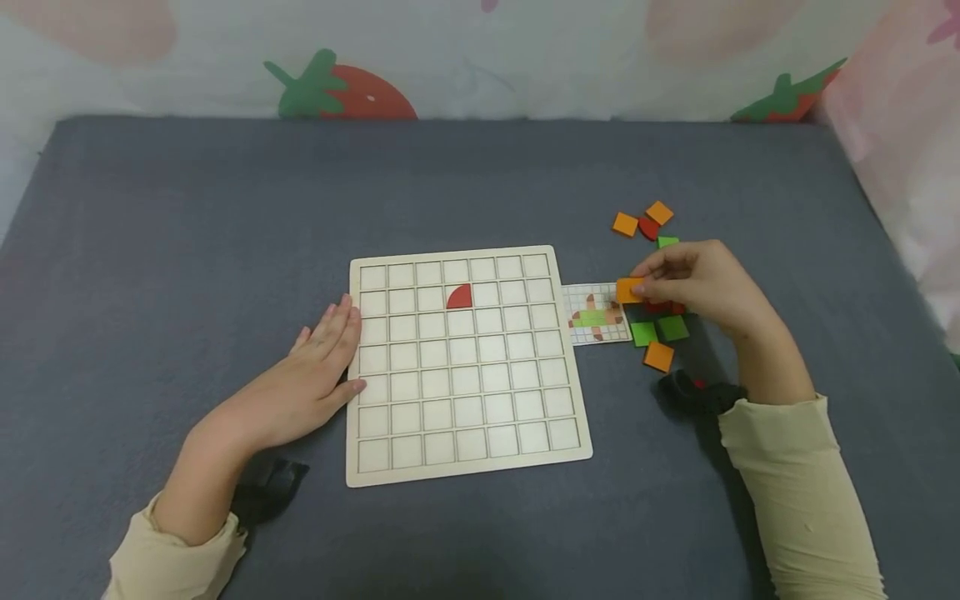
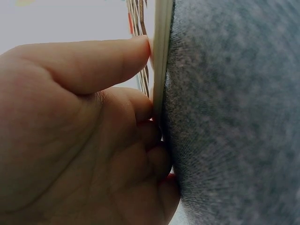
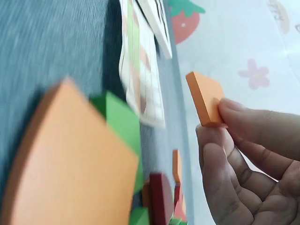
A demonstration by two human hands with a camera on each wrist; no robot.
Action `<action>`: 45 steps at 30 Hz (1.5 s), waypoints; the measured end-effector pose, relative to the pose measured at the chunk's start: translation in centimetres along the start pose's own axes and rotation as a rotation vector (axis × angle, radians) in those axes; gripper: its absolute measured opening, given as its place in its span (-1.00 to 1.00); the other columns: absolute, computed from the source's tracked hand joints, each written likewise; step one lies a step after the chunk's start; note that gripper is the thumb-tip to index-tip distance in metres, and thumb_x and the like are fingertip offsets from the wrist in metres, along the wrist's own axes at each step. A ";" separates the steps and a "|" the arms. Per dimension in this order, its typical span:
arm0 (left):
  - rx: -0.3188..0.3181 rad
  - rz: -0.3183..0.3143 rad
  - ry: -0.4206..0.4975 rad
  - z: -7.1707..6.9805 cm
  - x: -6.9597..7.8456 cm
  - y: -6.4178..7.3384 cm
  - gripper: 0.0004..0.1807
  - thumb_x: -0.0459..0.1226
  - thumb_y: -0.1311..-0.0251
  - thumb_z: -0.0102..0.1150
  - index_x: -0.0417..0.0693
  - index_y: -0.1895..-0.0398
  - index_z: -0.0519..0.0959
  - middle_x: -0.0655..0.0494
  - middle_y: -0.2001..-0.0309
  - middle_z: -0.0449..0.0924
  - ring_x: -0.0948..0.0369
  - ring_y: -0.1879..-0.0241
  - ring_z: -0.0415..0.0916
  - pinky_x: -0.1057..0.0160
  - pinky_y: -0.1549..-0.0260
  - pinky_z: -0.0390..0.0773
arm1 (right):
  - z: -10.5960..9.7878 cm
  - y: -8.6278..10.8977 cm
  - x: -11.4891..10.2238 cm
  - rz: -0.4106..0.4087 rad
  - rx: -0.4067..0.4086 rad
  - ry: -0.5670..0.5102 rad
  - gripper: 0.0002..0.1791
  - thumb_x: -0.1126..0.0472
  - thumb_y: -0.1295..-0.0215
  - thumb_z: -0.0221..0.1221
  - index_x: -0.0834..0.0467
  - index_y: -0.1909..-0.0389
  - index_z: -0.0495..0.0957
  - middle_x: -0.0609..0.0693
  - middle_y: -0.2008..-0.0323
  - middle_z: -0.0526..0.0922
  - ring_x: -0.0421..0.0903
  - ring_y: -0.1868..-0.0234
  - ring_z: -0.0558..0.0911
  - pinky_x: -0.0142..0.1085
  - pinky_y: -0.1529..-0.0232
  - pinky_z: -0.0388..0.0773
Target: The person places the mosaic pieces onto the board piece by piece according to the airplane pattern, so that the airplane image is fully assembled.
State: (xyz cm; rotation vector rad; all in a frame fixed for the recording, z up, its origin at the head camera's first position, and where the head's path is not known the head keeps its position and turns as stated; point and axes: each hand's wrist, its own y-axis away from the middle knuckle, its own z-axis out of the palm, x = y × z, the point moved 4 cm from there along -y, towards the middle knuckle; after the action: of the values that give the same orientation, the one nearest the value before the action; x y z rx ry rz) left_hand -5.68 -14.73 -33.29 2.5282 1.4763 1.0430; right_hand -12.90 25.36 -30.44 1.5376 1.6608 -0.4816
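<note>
A square wooden grid board (image 1: 468, 483) lies on the grey cloth, with one red quarter-circle tile (image 1: 460, 297) in a cell of its second row. My left hand (image 1: 311, 379) rests along the board's left edge, fingers fairly straight, the thumb over the rim. My right hand (image 1: 701, 279) pinches an orange square tile (image 3: 208, 99) between thumb and fingers, raised off the cloth. In the head view this tile overlaps the right end of a pattern card (image 1: 592, 333), which shows a green, orange and red figure on a grid. The card lies against the board's right side.
Loose tiles lie right of the card: green squares (image 1: 673, 327), an orange square (image 1: 658, 357) and red pieces partly hidden under the right hand. Farther back are more orange squares (image 1: 625, 224) and a red tile (image 1: 648, 228). A strawberry-print curtain (image 1: 525, 67) hangs behind the table.
</note>
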 end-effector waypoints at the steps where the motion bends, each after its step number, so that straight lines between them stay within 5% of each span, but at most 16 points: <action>1: 0.001 0.001 0.001 0.0 0.0 0.0 -0.18 -0.14 -0.42 -0.10 -0.29 -0.45 -0.34 -0.15 -0.46 -0.57 -0.04 -0.43 -0.56 -0.15 -0.32 -0.28 | 0.0 0.0 -0.2 -0.002 0.001 -0.004 -0.76 0.27 -0.21 0.27 0.36 0.18 0.61 -0.02 0.41 0.62 -0.12 0.43 0.56 -0.34 0.44 0.50; 14: 0.011 0.011 0.001 0.0 0.6 -0.9 -0.19 -0.13 -0.43 -0.12 -0.30 -0.46 -0.32 -0.15 -0.47 -0.55 -0.03 -0.44 -0.54 -0.16 -0.32 -0.26 | 2.8 -1.3 -3.1 -0.033 -0.081 -0.092 -0.78 0.29 -0.20 0.27 0.36 0.20 0.61 0.04 0.40 0.65 -0.01 0.44 0.62 -0.26 0.45 0.55; 30: 0.015 0.005 0.003 -0.1 0.6 -1.3 -0.18 -0.15 -0.41 -0.10 -0.33 -0.45 -0.31 -0.18 -0.46 -0.52 -0.05 -0.44 -0.51 -0.18 -0.31 -0.25 | 7.9 -3.7 -6.7 -0.067 -0.180 -0.147 -0.86 0.38 -0.14 0.28 0.34 0.27 0.64 0.13 0.29 0.69 -0.06 0.32 0.66 -0.28 0.24 0.60; 37: 0.016 0.006 0.006 -0.1 0.5 -1.2 -0.18 -0.15 -0.41 -0.10 -0.32 -0.45 -0.31 -0.18 -0.46 -0.53 -0.06 -0.44 -0.50 -0.18 -0.31 -0.25 | 9.9 -4.6 -7.7 -0.081 -0.207 -0.112 -0.88 0.34 -0.10 0.33 0.28 0.33 0.65 0.03 0.46 0.67 -0.07 0.39 0.57 -0.31 0.28 0.47; 45: 0.023 0.017 0.002 -0.1 0.5 -1.3 -0.19 -0.16 -0.41 -0.09 -0.34 -0.45 -0.31 -0.18 -0.46 -0.53 -0.07 -0.44 -0.49 -0.19 -0.30 -0.24 | 11.6 -5.0 -8.5 -0.029 -0.255 -0.149 -0.90 0.40 -0.08 0.32 0.32 0.38 0.61 0.05 0.55 0.65 -0.09 0.53 0.60 -0.33 0.42 0.58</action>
State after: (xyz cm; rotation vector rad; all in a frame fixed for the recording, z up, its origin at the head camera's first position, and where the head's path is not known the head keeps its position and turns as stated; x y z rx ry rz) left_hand -6.53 -13.67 -33.37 2.5612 1.4783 1.0372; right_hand -14.79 10.32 -32.22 1.2634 1.5645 -0.3742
